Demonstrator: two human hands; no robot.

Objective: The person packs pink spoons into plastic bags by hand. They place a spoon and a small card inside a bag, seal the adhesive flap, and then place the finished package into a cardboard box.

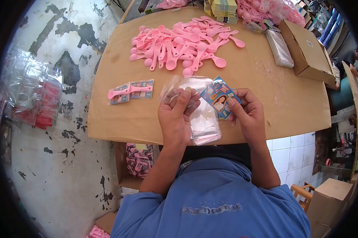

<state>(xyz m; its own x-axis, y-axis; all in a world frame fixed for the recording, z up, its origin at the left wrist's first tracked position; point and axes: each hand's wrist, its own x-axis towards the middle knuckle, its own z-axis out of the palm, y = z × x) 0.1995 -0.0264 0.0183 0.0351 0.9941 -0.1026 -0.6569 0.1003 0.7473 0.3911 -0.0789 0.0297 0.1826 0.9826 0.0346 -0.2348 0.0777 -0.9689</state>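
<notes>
The printed card (220, 99) sat pinched in the right hand (246, 115), thumb and fingers closed narrow on its lower right edge, long axis tilted up and away to the left. Just left of it, touching or nearly so, the clear plastic sleeve (195, 85) hung from the left hand (178, 115), whose fingers were closed on its upper part, with more sleeves (204, 127) trailing down toward the body. So the card lay right of the sleeve, both over the near edge of the cardboard table (266, 95). Further out, a packed spoon (129, 92) lay left, and the pink spoon pile (183, 45) sat well beyond.
</notes>
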